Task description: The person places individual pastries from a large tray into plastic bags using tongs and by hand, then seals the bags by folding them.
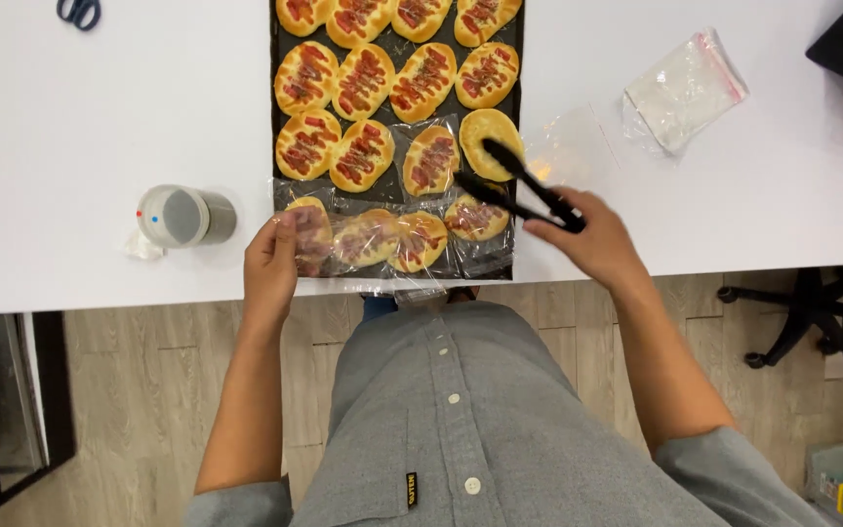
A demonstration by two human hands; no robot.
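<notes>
A black baking tray (278,137) on the white table holds several oval buns topped with red sauce. Buns along its near edge sit in clear plastic bags. My left hand (271,263) grips a bagged bun (310,230) at the tray's near left corner. My right hand (592,237) holds black tongs (514,185), whose tips reach over a plain bun (489,134) at the tray's right side. Another bagged bun (431,161) lies just left of the tong tips.
A small grey and white cylindrical device (183,216) lies left of the tray. Empty clear bags (683,90) lie at the right. Blue scissor handles (79,12) show at the top left. A dark office chair (822,312) stands right of me.
</notes>
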